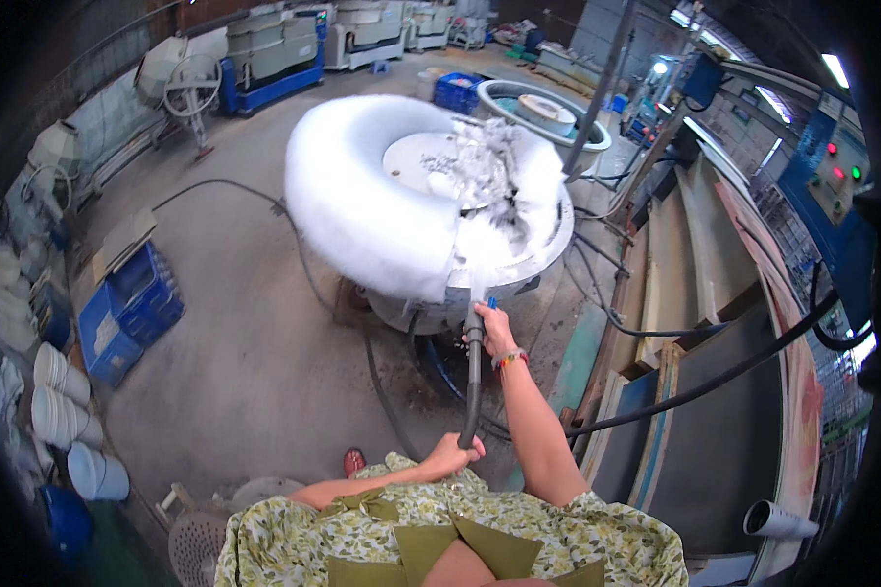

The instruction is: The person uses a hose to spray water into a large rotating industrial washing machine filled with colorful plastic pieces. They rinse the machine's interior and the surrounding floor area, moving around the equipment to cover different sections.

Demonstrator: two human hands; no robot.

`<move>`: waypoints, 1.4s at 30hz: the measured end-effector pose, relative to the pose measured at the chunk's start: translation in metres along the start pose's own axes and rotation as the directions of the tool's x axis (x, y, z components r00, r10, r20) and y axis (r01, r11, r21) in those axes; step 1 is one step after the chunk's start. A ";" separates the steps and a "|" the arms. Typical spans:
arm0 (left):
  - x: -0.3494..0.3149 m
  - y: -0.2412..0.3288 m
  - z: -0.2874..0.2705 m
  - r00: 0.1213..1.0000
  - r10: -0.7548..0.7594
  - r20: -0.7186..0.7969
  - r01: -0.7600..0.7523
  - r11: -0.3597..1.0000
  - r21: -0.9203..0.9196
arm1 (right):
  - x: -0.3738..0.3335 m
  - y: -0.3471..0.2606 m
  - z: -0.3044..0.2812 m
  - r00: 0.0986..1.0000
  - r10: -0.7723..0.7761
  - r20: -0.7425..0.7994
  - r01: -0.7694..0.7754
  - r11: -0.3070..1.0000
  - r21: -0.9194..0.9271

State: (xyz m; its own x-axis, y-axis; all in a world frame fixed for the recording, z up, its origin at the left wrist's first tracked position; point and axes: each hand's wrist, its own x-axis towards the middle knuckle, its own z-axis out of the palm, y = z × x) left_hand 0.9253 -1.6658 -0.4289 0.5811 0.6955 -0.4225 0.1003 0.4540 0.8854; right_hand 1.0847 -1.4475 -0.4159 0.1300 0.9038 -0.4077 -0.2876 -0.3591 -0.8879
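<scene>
My right hand [496, 329] is closed round the upper part of a grey pipe [475, 364], beside a blue valve handle [491, 302]. Lower down, close to my body, my left hand [450, 456] grips the pipe's bent end. A whitish jet of water [478, 282] leaves the pipe's tip and meets the near rim of a large round tub machine [411, 311]. A thick, smooth white ring that looks like foam [347, 201] covers its left and near side. Broken grey-white clumps [499, 157] lie on the right, round the pale centre plate [406, 157].
Black hoses [372, 362] run over the floor and one crosses on my right. Blue crates [142, 293] and white buckets [59, 416] stand left. Boards and troughs [695, 401] line the right, below a blue control box [832, 166]. Another round tub [587, 142] stands behind.
</scene>
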 end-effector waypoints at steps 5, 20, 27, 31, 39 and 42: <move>-0.016 0.004 -0.031 0.991 0.007 -0.131 -0.023 0.993 -0.117 | 0.012 0.017 0.076 0.996 0.092 0.023 -0.089 0.991 -0.098; -0.040 0.014 -0.111 0.980 0.114 -0.162 -0.126 0.990 -0.065 | 0.009 -0.012 0.159 0.981 -0.115 0.154 0.125 0.991 -0.057; -0.050 0.039 -0.156 0.989 0.038 -0.142 -0.066 0.978 -0.199 | 0.039 0.000 0.189 0.986 0.045 0.162 -0.029 0.995 -0.100; -0.054 0.031 -0.181 0.986 0.118 -0.115 -0.140 0.969 -0.201 | 0.031 -0.005 0.232 0.993 -0.014 0.119 0.029 0.992 -0.124; -0.070 0.027 -0.217 0.955 0.146 -0.259 -0.209 0.949 -0.235 | 0.052 0.022 0.288 0.986 0.034 0.165 -0.005 0.985 -0.172; -0.073 0.026 -0.226 0.937 0.147 -0.317 -0.228 0.945 -0.234 | 0.048 0.022 0.310 0.976 0.011 0.220 0.024 0.988 -0.153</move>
State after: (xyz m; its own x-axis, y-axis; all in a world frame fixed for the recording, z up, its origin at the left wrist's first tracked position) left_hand 0.7024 -1.5788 -0.4186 0.3033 0.8950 -0.3271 -0.2268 0.4012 0.8875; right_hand 0.7905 -1.3402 -0.3892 -0.0846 0.9290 -0.3603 -0.1355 -0.3690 -0.9195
